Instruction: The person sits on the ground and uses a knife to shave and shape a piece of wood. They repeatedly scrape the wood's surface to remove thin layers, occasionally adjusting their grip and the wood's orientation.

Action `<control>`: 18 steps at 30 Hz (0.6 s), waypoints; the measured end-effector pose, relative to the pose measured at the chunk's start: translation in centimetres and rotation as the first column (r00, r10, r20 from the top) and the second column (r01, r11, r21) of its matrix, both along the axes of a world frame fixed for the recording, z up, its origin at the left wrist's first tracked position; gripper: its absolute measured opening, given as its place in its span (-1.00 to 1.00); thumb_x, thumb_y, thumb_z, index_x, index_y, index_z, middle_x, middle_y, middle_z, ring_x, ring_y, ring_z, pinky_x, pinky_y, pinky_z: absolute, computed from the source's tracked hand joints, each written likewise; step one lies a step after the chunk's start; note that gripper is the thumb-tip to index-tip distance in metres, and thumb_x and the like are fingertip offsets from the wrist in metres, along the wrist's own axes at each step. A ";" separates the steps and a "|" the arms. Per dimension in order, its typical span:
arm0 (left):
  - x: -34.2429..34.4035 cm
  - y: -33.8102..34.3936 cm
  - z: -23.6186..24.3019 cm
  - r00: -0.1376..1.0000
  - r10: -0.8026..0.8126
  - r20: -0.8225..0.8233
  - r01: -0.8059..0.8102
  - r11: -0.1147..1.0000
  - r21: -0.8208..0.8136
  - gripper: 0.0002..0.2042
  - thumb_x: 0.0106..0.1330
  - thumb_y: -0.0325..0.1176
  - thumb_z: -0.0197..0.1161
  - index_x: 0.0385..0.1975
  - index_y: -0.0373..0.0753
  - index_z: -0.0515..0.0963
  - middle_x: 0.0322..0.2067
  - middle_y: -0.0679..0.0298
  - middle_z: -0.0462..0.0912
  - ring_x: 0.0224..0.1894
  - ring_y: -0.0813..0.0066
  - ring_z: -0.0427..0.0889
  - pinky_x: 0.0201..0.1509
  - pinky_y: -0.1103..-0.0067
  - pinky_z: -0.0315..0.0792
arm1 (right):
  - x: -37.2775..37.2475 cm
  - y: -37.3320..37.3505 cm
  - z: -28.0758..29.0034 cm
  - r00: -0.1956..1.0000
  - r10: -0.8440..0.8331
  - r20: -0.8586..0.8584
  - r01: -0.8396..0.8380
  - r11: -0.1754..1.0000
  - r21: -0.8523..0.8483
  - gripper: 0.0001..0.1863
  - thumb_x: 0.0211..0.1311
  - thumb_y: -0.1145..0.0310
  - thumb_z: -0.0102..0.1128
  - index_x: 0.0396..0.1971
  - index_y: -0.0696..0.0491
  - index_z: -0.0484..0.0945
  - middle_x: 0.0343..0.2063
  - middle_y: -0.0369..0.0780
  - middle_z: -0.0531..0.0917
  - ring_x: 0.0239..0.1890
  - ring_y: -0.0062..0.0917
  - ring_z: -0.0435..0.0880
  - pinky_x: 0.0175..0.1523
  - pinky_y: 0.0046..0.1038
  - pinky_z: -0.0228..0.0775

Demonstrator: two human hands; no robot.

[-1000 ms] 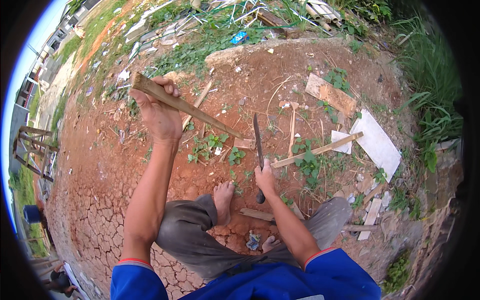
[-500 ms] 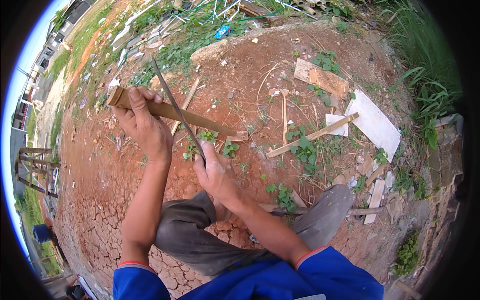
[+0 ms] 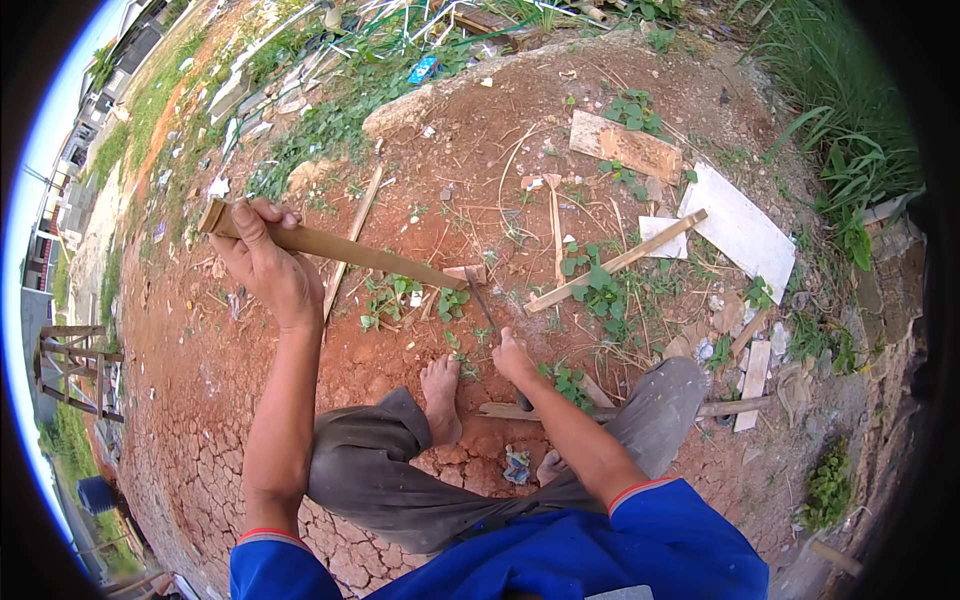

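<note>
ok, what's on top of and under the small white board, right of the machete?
On top: a wooden strip crosses the small white board diagonally. Red soil shows around it; what's directly underneath is covered, so can't tell.

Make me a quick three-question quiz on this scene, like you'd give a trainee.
1. Which hand grips the long-bladed knife?
2. True or false: the left hand is empty.
3. What colour is the large flat sheet lying on the ground at the right?
A. White
B. Green
C. Red

Key:
1. The right hand.
2. False; it holds a wooden stick.
3. A.
</note>
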State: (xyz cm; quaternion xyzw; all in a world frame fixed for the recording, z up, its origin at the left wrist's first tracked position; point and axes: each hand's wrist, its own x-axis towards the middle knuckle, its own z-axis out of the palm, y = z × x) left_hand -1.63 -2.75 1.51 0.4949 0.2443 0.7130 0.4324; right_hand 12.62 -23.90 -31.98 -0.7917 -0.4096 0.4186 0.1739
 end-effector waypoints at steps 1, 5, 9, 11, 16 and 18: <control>0.2 -0.2 0.2 1.000 -0.002 -0.018 0.002 1.000 0.014 -0.75 0.56 -0.16 0.15 -0.16 -0.17 0.29 -0.43 0.30 0.47 -0.41 0.55 0.46 -0.29 0.56 0.45 | 0.7 -0.5 -1.1 0.999 -0.029 0.024 0.031 0.996 -0.081 -0.48 0.35 0.29 0.06 0.25 0.17 0.27 -0.13 0.27 0.64 -0.02 0.15 0.66 0.09 0.08 0.49; 0.5 0.2 1.2 1.000 -0.028 -0.007 0.028 0.997 0.070 -0.74 0.56 -0.13 0.14 -0.18 -0.18 0.33 -0.46 0.29 0.45 -0.45 0.52 0.45 -0.33 0.54 0.44 | 1.9 -1.3 -1.9 0.978 -0.184 -0.101 0.185 0.983 0.000 -0.41 0.28 0.28 0.21 0.25 0.15 0.27 -0.09 0.17 0.65 -0.01 0.13 0.66 0.05 0.05 0.49; 1.0 1.4 0.8 0.999 -0.031 -0.012 0.032 0.998 0.058 -0.74 0.57 -0.11 0.13 -0.19 -0.17 0.32 -0.47 0.30 0.45 -0.45 0.52 0.44 -0.34 0.54 0.43 | 2.0 -0.1 0.1 0.925 -0.286 -0.252 0.306 0.951 0.046 -0.38 0.24 0.27 0.25 0.27 0.09 0.27 -0.19 0.11 0.68 -0.06 0.05 0.68 0.02 0.02 0.51; 1.5 1.6 0.1 0.999 -0.027 0.025 0.027 1.000 -0.008 -0.74 0.57 -0.11 0.13 -0.19 -0.17 0.32 -0.48 0.30 0.44 -0.45 0.52 0.44 -0.34 0.55 0.42 | 2.0 0.5 0.7 0.816 -0.381 -0.435 0.399 0.915 -0.054 -0.36 0.23 0.29 0.24 0.30 0.04 0.26 -0.24 0.09 0.69 -0.10 0.00 0.70 0.01 -0.04 0.52; 0.2 1.9 0.9 0.999 0.038 -0.005 -0.038 0.999 0.018 -0.74 0.56 -0.10 0.13 -0.20 -0.14 0.32 -0.48 0.32 0.44 -0.47 0.53 0.43 -0.36 0.57 0.40 | 1.9 -0.3 -0.6 0.901 -0.297 -0.317 0.358 0.921 0.155 -0.35 0.24 0.21 0.22 0.33 0.01 0.30 -0.34 0.03 0.68 -0.18 -0.05 0.71 0.01 -0.08 0.53; -1.1 2.1 1.9 0.999 0.032 0.031 -0.034 0.996 0.079 -0.73 0.56 -0.09 0.14 -0.20 -0.14 0.32 -0.48 0.32 0.44 -0.46 0.53 0.42 -0.36 0.57 0.40 | 1.6 -1.4 -1.7 0.937 -0.246 -0.249 0.297 0.935 0.194 -0.36 0.25 0.18 0.20 0.32 0.02 0.33 -0.32 0.04 0.68 -0.17 -0.02 0.71 0.02 -0.05 0.51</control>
